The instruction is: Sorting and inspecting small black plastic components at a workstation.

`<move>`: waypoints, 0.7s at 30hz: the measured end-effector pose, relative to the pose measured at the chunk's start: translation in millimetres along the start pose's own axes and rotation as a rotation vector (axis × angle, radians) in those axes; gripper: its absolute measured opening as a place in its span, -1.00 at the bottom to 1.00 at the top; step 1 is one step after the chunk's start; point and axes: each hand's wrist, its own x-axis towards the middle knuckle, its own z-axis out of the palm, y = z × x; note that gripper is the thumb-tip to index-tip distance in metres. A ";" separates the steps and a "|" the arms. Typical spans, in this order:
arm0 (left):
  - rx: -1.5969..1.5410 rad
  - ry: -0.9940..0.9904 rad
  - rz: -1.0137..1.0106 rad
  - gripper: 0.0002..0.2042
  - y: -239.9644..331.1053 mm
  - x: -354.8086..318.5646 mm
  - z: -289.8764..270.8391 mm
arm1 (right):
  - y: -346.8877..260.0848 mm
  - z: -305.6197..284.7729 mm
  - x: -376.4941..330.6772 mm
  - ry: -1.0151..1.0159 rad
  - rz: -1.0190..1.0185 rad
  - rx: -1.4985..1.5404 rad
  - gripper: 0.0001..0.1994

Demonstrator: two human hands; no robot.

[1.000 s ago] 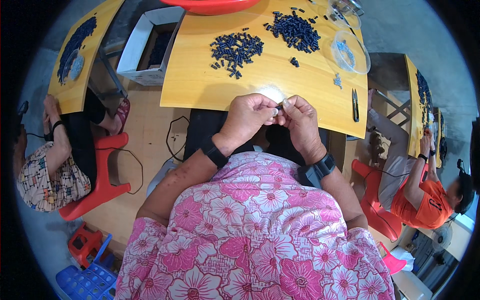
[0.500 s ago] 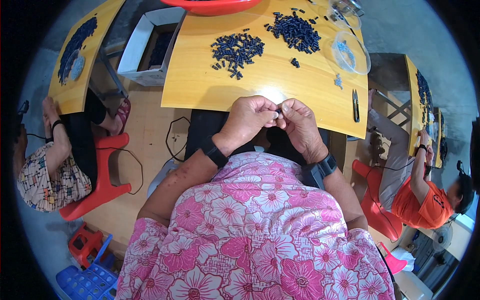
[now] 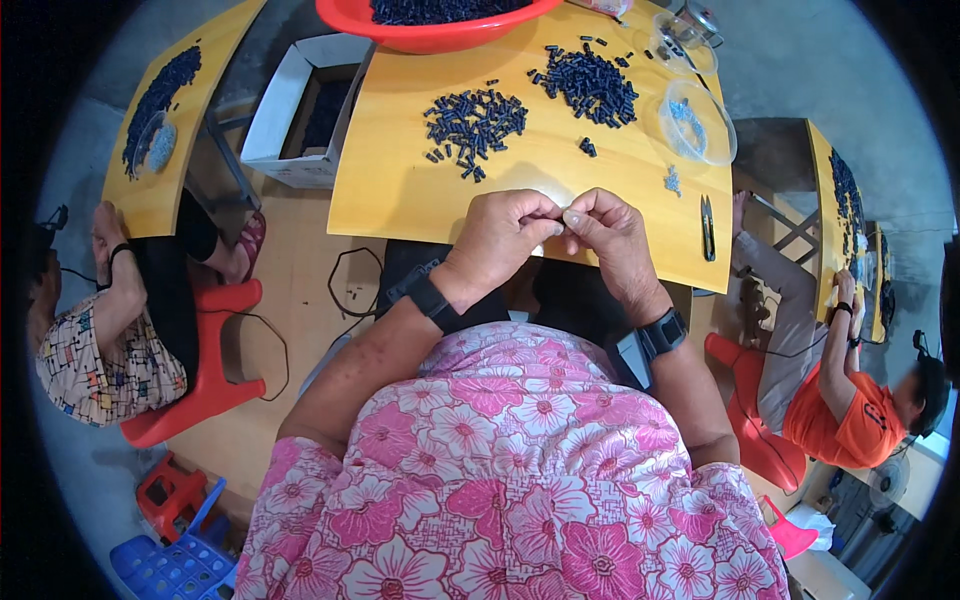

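Note:
My left hand [image 3: 505, 240] and my right hand [image 3: 612, 240] meet over the near edge of the yellow table [image 3: 390, 190]. Thumbs and forefingers of both are pinched together on a small black part, which the fingertips almost wholly cover. Beyond the hands lie a left pile of short black cylindrical parts [image 3: 475, 125] and a larger right pile of them [image 3: 588, 88]. A few loose black parts [image 3: 587, 147] sit just in front of the larger pile. To the right are tiny pale-blue pieces [image 3: 672, 180] and black thread snips [image 3: 708, 228].
A red basin [image 3: 440, 38] of black parts stands at the far edge. Clear plastic tubs [image 3: 720, 135] are at the far right. An open white carton [image 3: 290, 165] is left of the table. People work at side tables on red stools [image 3: 215, 350], left and right.
The view has tilted slightly, so more of the red basin shows. My hands stay pinched together; the black part between them is now more hidden by the fingertips.

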 end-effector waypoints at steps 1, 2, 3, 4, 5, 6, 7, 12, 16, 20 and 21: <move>0.026 0.024 0.061 -0.91 -4.9 4.3 0.7 | -0.5 0.0 3.0 0.023 -0.002 -0.021 -0.95; 0.052 0.048 0.123 -0.91 -9.1 7.7 1.9 | -1.1 -0.2 6.1 0.046 -0.004 -0.043 -0.95; 0.088 0.047 0.105 -0.91 -12.0 10.2 4.5 | 0.4 -1.9 8.9 0.047 0.014 -0.061 -0.94; 0.124 0.046 0.087 -0.91 -14.6 13.0 7.8 | 2.8 -4.7 11.8 0.048 0.032 -0.080 -0.94; 0.160 0.044 0.070 -0.91 -17.5 15.5 9.7 | 3.9 -6.5 14.0 0.049 0.049 -0.099 -0.94; 0.226 0.049 0.114 -0.91 -20.0 16.8 10.2 | 3.9 -6.9 15.2 0.056 0.063 -0.119 -0.93; 0.291 0.054 0.158 -0.91 -22.5 17.6 10.3 | 3.6 -7.1 16.4 0.062 0.077 -0.140 -0.93; 0.378 0.056 0.225 -0.93 -24.3 18.0 12.3 | -4.5 -16.6 25.7 0.062 0.136 -0.259 -0.94; 0.397 0.050 0.243 -0.94 -25.5 17.5 13.4 | -12.4 -0.2 33.5 0.263 -0.026 -0.135 -0.97; 0.475 0.007 0.212 -0.91 -22.4 17.3 11.2 | 4.8 12.5 47.5 0.296 -0.333 -0.491 -0.91; 0.475 0.025 0.219 -0.90 -24.3 17.6 11.7 | 4.9 20.0 51.0 0.300 -0.378 -0.553 -0.90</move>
